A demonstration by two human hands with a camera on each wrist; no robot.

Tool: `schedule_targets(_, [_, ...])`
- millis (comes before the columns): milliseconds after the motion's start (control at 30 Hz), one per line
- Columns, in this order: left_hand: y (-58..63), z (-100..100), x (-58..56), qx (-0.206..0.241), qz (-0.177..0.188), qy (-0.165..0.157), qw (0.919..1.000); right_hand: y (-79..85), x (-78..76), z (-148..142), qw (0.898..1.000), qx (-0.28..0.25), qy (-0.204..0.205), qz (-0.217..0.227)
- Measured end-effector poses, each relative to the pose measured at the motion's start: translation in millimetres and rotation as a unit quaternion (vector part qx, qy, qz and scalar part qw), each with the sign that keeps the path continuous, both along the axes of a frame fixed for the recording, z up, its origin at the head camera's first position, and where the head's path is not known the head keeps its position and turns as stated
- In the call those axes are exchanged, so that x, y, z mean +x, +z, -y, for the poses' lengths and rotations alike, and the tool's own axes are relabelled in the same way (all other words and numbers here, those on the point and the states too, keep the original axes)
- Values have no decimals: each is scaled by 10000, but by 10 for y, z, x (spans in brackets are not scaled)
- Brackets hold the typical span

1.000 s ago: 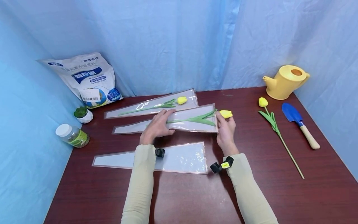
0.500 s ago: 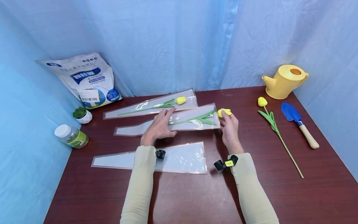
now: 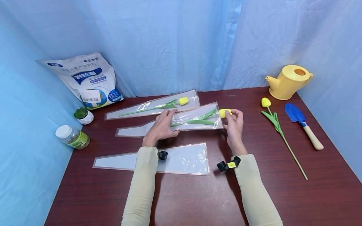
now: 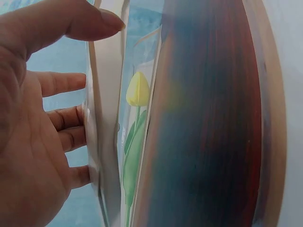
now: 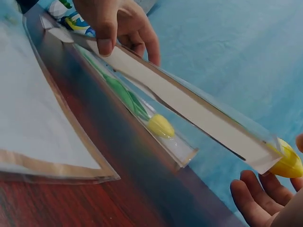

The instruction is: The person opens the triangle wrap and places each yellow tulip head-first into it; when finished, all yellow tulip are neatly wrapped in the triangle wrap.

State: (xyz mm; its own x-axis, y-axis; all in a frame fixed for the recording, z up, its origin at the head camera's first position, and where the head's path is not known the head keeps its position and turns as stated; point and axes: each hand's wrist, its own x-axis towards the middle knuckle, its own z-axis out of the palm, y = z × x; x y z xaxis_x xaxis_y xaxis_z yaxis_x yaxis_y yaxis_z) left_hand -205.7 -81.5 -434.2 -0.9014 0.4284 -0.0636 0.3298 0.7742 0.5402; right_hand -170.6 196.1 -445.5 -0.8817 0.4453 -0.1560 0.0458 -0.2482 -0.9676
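Observation:
My left hand [image 3: 160, 127] grips a clear-fronted, white-backed flower sleeve [image 3: 195, 113] across its middle, thumb on the near edge and fingers at the far one. The sleeve's wide end is raised off the table, as the right wrist view shows. Inside it lie the green stem and leaves of a yellow tulip [image 3: 224, 113], whose bloom [image 5: 287, 163] sticks out of the wide mouth. My right hand [image 3: 234, 125] pinches that bloom between thumb and fingers. Behind, a second sleeve [image 3: 144, 106] holds another yellow tulip [image 4: 138, 90]. Nearer me a third sleeve [image 3: 181, 160] lies flat without a flower.
To the right lie a loose yellow tulip [image 3: 276, 121] and a blue trowel [image 3: 294, 113], with a yellow watering can [image 3: 287, 84] behind. On the left stand a fertilizer bag [image 3: 90, 81], a small potted succulent [image 3: 83, 116] and a white-lidded jar [image 3: 74, 137].
My right hand has shifted slightly right and its thumb now lies over the bloom. The bloom has moved a little left, nearer the sleeve's mouth. The sleeve's wide end has risen slightly.

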Motion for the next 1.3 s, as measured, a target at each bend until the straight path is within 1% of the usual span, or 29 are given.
schedule_targets(133, [7, -5, -7, 49, -13, 7, 10000, 16, 6, 12, 9998, 199, 29, 44])
schedule_targets(267, [8, -18, -13, 56, -57, -19, 10000, 20, 10, 32, 9997, 164, 150, 46])
schedule_targets(400, [3, -22, -20, 49, -74, 2, 10000, 8, 22, 45, 9993, 86, 362, 15])
schedule_targets(533, [3, -21, -27, 49, -74, 17, 10000, -3, 32, 52, 9977, 275, 615, 116])
schedule_targets(767, [5, -13, -32, 81, -72, 44, 9999, -35, 26, 61, 9925, 727, 881, 444])
schedule_targets(933, [-4, 5, -30, 109, -67, 68, 9999, -34, 33, 81, 9901, 716, 1044, 606])
schedule_targets(1033, [-8, 19, -24, 117, -80, 77, 9999, -35, 33, 98, 9882, 661, 1227, 634])
schedule_targets(1167, [-6, 36, -19, 86, -81, 93, 9999, -47, 28, 114, 9833, 739, 1480, 752])
schedule_targets(1300, [-3, 68, -15, 18, -37, 138, 9999, -67, 19, 115, 9771, 1055, 1691, 739])
